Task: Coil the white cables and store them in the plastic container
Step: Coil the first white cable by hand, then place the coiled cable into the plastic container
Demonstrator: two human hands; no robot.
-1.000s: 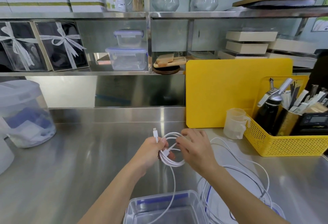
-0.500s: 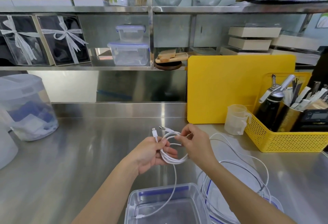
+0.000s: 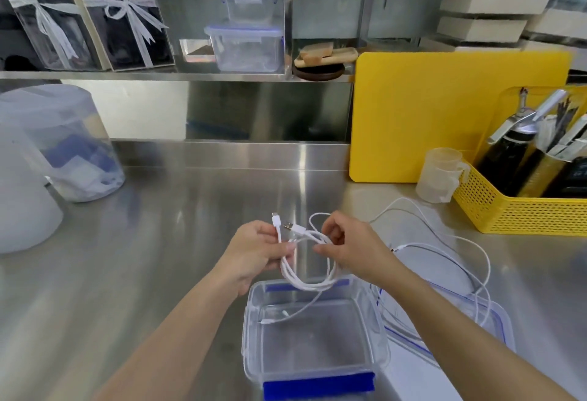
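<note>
White cable: coil is held directly above the plastic container, pinched by the left hand and right hand; tail apparently trails inside. Loose cables are seen right of the container.

A stainless steel counter runs beneath a steel shelf stacked with gift boxes and clear tubs; a yellow cutting board leans against the reflective backsplash beside a yellow basket.
</note>
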